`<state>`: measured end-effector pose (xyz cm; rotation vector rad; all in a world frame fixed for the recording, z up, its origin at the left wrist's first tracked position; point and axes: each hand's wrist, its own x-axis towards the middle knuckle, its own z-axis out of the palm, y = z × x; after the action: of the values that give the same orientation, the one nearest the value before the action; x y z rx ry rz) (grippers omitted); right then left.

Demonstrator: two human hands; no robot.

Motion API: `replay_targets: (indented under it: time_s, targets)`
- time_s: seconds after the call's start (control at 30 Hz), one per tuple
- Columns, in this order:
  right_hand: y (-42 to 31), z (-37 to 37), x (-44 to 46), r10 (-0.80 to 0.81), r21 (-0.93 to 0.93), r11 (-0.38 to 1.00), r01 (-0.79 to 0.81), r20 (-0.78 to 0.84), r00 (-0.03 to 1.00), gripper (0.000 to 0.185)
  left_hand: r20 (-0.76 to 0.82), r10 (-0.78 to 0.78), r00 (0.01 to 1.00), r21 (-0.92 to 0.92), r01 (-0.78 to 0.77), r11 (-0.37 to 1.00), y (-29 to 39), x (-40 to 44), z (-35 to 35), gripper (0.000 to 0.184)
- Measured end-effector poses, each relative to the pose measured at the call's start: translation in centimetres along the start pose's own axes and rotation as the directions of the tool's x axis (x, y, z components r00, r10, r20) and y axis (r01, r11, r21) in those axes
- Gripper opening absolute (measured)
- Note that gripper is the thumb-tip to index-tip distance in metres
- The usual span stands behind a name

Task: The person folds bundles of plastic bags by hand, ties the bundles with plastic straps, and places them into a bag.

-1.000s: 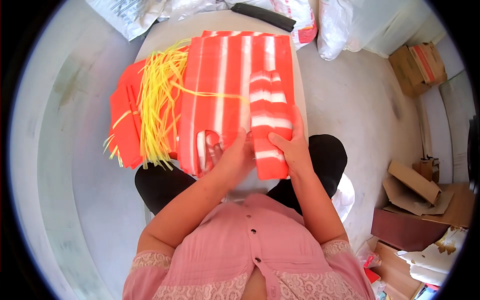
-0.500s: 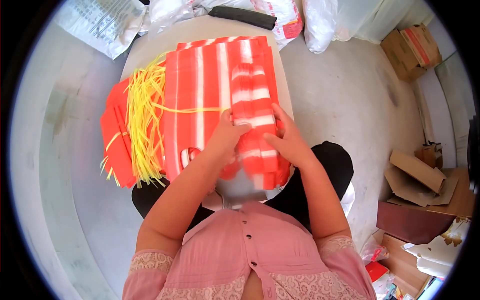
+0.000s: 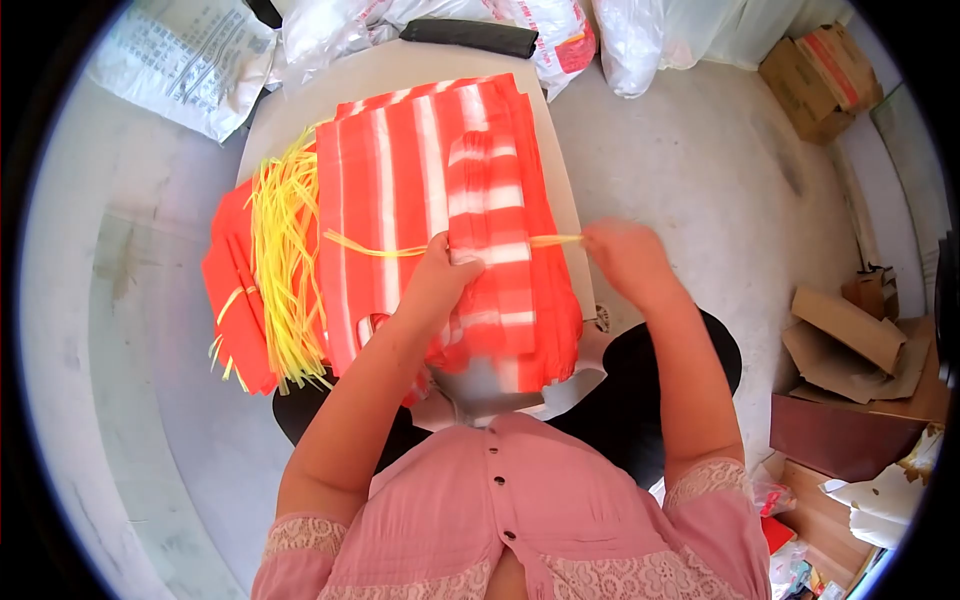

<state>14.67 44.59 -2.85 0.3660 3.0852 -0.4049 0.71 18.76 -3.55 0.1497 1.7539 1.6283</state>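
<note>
A narrow folded bundle of red-and-white striped plastic bags lies on a wider stack of the same bags. My left hand grips the bundle's left edge, thumb on top. A yellow plastic strip runs under the bundle and comes out on both sides. Its right end is pinched in my right hand, which is slightly blurred and sits beyond the stack's right edge. Left of the stack, a bunch of loose yellow strips lies on folded red bags, some of them tied with yellow strip.
The bags lie on a pale low table in front of my knees. A dark rolled bundle sits at its far edge, with full white sacks behind. Cardboard boxes and a brown cabinet stand to the right.
My right hand has left the bundle's right edge and moved out to the right, drawing the yellow strip through beneath it. My left hand stays on the bundle. The view has shifted slightly.
</note>
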Motion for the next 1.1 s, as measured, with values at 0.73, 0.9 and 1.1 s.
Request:
replay_targets:
  time_s: [0.73, 0.9, 1.1]
  targets:
    - [-1.8, 3.3, 2.1, 0.203, 0.683, 0.708, -0.179, 0.046, 0.978, 0.046, -0.042, -0.042, 0.998, 0.013, 0.043, 0.999, 1.0, -0.2, 2.0, 0.050]
    - [-1.9, 2.7, 2.6, 0.180, 0.572, 0.785, -0.239, 0.158, 0.971, 0.047, -0.020, -0.030, 0.999, -0.001, 0.030, 1.000, 1.0, 0.0, 2.1, 0.051]
    - [-1.1, 7.7, 4.8, 0.206, 0.822, 0.550, -0.147, 0.037, 0.978, 0.039, -0.012, 0.012, 1.000, -0.056, -0.012, 0.998, 1.0, -0.4, 2.4, 0.054]
